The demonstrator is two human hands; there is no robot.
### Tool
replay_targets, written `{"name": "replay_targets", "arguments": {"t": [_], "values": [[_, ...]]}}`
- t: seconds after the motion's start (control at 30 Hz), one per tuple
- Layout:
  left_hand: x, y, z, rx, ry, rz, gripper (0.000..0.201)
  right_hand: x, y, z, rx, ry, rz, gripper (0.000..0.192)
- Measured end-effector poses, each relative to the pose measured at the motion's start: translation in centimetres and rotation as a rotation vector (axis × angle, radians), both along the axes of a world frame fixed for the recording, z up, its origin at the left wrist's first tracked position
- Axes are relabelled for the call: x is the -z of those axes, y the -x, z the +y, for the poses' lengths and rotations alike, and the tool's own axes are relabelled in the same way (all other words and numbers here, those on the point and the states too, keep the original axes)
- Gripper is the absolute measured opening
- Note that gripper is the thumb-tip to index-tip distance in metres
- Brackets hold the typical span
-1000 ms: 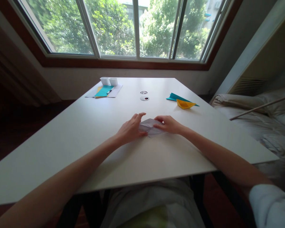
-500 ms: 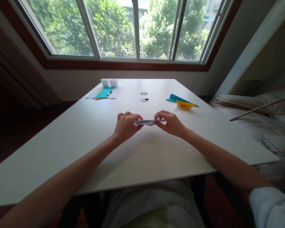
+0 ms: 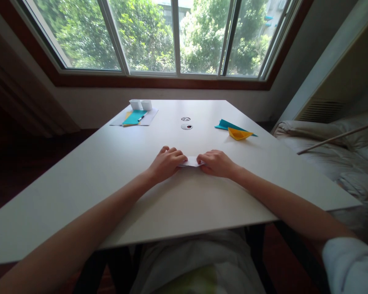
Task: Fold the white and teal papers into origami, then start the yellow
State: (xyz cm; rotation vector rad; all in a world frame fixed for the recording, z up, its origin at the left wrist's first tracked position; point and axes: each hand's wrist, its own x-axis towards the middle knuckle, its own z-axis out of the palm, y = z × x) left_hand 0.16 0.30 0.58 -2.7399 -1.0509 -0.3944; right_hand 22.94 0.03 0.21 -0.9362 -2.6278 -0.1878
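Observation:
A small folded piece of white paper (image 3: 191, 161) lies low over the table between my two hands. My left hand (image 3: 168, 162) pinches its left end, and my right hand (image 3: 216, 163) grips the right end with curled fingers. Only the middle of the paper shows; both ends are hidden under my fingers. Beyond my right hand sit a yellow folded paper boat (image 3: 239, 133) and, just behind it, a teal folded paper plane (image 3: 228, 125).
On the white table (image 3: 116, 163), teal sheets (image 3: 135, 117), a marker (image 3: 142, 117) and two white cups (image 3: 146, 105) sit at the far left. Two round inserts (image 3: 187, 127) are set mid-table. A padded seat (image 3: 313, 143) stands at the right, under a stick (image 3: 337, 138).
My hands have come slightly down and nearer with the white paper. It was edge-on before; now more of its flat face shows, and my fingers lie flatter over its ends.

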Motion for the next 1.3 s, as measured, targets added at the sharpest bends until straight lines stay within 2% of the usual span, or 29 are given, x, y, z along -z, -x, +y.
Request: {"name": "replay_targets", "arguments": {"t": [0.13, 0.23, 0.37, 0.6, 0.77, 1.0, 1.3], "values": [[-0.3, 0.5, -0.1, 0.13, 0.17, 0.013, 0.029, 0.1, 0.1, -0.1, 0.004, -0.081, -0.112, 0.011], [-0.6, 0.8, -0.4, 0.16, 0.24, -0.002, 0.043, 0.1, 0.1, -0.2, -0.025, -0.094, -0.158, 0.012], [-0.6, 0.5, -0.7, 0.166, 0.197, -0.016, 0.033, 0.1, 0.0, -0.4, -0.053, -0.046, -0.144, 0.013], [0.2, -0.1, -0.9, 0.213, 0.139, 0.014, 0.026, 0.1, -1.2, -0.1, -0.243, 0.092, -0.061, 0.02], [0.5, -0.3, -0.7, 0.247, 0.152, 0.002, 0.024, 0.2, -1.2, 0.1, -0.282, 0.082, -0.027, 0.025], [0.2, 0.0, -1.0, 0.243, 0.154, 0.008, 0.024, 0.2, -1.1, 0.1, -0.278, 0.107, -0.032, 0.029], [0.4, -0.6, -1.2, 0.187, 0.136, -0.04, 0.023, 0.3, -0.7, 0.0, -0.237, 0.097, -0.027, 0.025]]}}
